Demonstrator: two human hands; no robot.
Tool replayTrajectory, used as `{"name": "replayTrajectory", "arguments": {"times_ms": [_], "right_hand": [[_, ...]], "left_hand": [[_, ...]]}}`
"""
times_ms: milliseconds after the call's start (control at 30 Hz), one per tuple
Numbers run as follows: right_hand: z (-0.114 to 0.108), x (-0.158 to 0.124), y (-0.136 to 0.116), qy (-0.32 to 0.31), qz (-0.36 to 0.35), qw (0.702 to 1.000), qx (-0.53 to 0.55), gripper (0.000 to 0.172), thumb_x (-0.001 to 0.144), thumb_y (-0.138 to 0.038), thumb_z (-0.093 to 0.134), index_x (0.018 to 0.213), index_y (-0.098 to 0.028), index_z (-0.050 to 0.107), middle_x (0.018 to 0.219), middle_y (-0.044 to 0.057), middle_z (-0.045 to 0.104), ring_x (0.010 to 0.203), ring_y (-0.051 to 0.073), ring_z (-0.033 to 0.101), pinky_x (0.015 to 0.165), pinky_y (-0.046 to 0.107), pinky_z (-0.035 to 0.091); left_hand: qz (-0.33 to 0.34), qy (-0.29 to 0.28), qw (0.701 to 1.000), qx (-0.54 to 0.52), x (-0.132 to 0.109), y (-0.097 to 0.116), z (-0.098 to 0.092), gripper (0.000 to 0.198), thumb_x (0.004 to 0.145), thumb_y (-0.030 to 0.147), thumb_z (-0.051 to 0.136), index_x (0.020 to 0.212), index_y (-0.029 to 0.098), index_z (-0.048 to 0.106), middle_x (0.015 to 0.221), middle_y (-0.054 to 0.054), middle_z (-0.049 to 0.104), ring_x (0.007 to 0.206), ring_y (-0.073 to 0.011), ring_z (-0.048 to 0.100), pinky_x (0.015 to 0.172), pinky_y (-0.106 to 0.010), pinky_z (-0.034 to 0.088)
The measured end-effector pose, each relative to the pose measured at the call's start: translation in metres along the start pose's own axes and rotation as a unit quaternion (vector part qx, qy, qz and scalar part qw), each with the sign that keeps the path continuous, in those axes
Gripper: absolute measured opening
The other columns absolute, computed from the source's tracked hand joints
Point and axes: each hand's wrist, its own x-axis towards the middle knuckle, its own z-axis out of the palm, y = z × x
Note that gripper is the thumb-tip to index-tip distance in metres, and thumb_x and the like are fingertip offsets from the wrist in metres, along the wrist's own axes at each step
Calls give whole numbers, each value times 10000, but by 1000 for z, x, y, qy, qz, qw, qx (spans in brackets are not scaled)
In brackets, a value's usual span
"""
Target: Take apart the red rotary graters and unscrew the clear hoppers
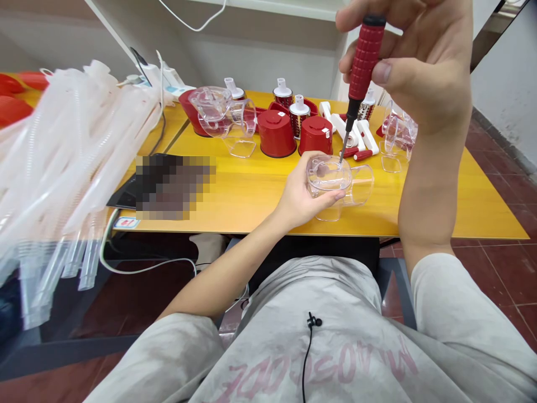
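Observation:
My left hand [302,193] wraps round a clear plastic housing [359,184] with a round rim on top and a tube at its side, standing at the table's front. Raised above it, my right hand [423,61] grips a screwdriver [366,59] with a red ribbed handle and black cap. The shaft points down and slightly left, its tip at the right part of the housing's round rim. Whether the tip touches a screw is too small to tell.
Behind the housing stand red cups [277,134], perforated metal drums [299,117], white handles [368,137] and other clear housings [226,115]. A black device [126,190] lies at left, beside bagged clear tubes [84,140]. A white cable [146,271] hangs below the table edge.

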Motion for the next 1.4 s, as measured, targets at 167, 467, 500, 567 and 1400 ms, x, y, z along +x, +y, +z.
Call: {"name": "replayTrajectory", "arguments": {"times_ms": [167, 467, 500, 567, 1400], "right_hand": [[-3, 5, 0, 8, -38, 999, -31, 403, 949, -719, 851, 1136, -362, 842, 1198, -164, 905, 1357, 178, 890, 829, 49, 702], [-7, 8, -4, -15, -206, 969, -139, 435, 864, -240, 926, 1274, -362, 851, 1289, -161, 864, 1266, 205, 853, 1041, 304, 822], [-7, 8, -4, -15, -204, 969, -140, 443, 854, -262, 937, 1276, -360, 846, 1258, -154, 868, 1265, 211, 856, 1040, 307, 826], [-8, 9, -3, -13, -193, 970, -146, 455, 842, -302, 962, 1279, -351, 846, 1203, -132, 872, 1263, 219, 859, 1048, 306, 827], [-12, 7, -9, 59, -108, 976, -181, 538, 741, -526, 1122, 1170, -353, 847, 1174, -118, 865, 1303, 202, 896, 987, 138, 764]], "left_hand": [[-7, -4, 1000, 2, 0, 3, 0, 842, 912, 792, 985, 1483, 273, 651, 1429, -133, 792, 1236, -308, 792, 1103, -479, 637], [-32, -30, 999, 12, 4, 14, -7, 1161, 812, 954, 969, 1653, 284, 532, 1591, -190, 722, 1361, -347, 786, 1171, -491, 657], [-36, -39, 999, 10, 5, 16, -10, 1256, 771, 1012, 950, 1696, 291, 504, 1575, -192, 730, 1354, -352, 789, 1162, -492, 664], [-43, -48, 998, 6, 11, 23, -17, 1290, 771, 1105, 852, 1712, 287, 524, 1457, -174, 777, 1321, -350, 803, 1128, -478, 678], [-35, -187, 964, 186, 88, 96, -24, 82, 1040, 232, 722, 959, 224, 733, 965, -60, 805, 984, -273, 778, 1000, -447, 651]]}}
